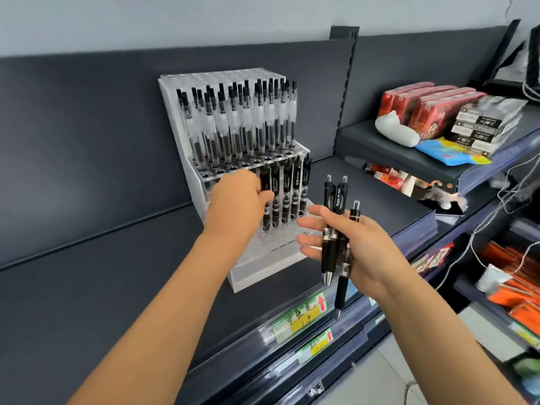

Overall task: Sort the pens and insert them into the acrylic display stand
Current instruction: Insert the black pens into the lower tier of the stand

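A tiered acrylic display stand (248, 273) sits on a dark shelf. Its top tier holds several clear-barrelled pens with black caps (242, 121). The middle tier holds several black pens (287, 188) at its right end. My left hand (238, 197) reaches to that middle tier and grips a black pen (265, 182) standing at the left end of the row. My right hand (347, 244) hovers in front of the stand's right side, holding three black pens (336, 229) upright, tips down, with the fingers spread.
The dark shelf (87, 287) runs along a dark back panel, with price labels (298, 317) on its front edge. To the right are shelves with red boxes (423, 106), grey packs (482, 121), orange packets (514, 287) and hanging white cables (514, 182).
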The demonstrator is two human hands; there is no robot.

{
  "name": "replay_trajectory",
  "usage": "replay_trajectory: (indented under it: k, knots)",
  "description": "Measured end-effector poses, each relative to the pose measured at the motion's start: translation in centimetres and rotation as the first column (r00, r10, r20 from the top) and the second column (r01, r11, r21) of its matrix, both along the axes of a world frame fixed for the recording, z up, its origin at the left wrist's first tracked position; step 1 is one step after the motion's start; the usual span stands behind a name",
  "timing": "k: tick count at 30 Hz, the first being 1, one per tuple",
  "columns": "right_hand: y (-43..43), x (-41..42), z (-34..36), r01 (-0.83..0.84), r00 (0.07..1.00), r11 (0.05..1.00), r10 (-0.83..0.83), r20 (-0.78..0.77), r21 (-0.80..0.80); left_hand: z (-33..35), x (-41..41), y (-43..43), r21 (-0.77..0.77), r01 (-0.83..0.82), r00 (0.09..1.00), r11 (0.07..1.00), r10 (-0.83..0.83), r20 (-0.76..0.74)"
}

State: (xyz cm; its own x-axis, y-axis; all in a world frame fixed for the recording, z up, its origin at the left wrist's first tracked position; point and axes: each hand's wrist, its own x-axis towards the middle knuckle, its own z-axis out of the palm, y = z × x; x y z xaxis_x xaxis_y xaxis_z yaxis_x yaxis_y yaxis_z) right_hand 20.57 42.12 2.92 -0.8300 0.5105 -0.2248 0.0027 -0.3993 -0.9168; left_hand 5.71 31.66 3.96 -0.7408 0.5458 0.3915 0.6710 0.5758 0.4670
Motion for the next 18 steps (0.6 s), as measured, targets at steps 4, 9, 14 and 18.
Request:
replay_trajectory:
  k: [4, 9, 14, 18]
  knots:
    - [0.6, -0.7, 0.0, -0.110, 0.994, 0.994, 0.109, -0.023, -0.028, 0.7, 0.0, 0.2, -0.120, -0.035, 0.998, 0.992, 0.040, 0.040]
    - [0.9, -1.4, -0.4, -0.223, 0.974, 0.975, 0.223, -0.035, -0.005, 1.0, 1.2, -1.4, -0.045, -0.024, 1.000, 0.999, 0.023, -0.019]
    - [-0.4, -2.1, -0.3, -0.392, 0.917, 0.911, 0.398, -0.028, 0.126, 1.4, 3.4, -1.7, 0.298, 0.127, 0.932, 0.946, -0.217, 0.292]
    - [-0.8, -2.4, -0.4, -0.441, 0.892, 0.884, 0.451, -0.032, 0.156, 1.2, 3.1, -2.9, 0.488, 0.107, 0.823, 0.866, -0.353, 0.445]
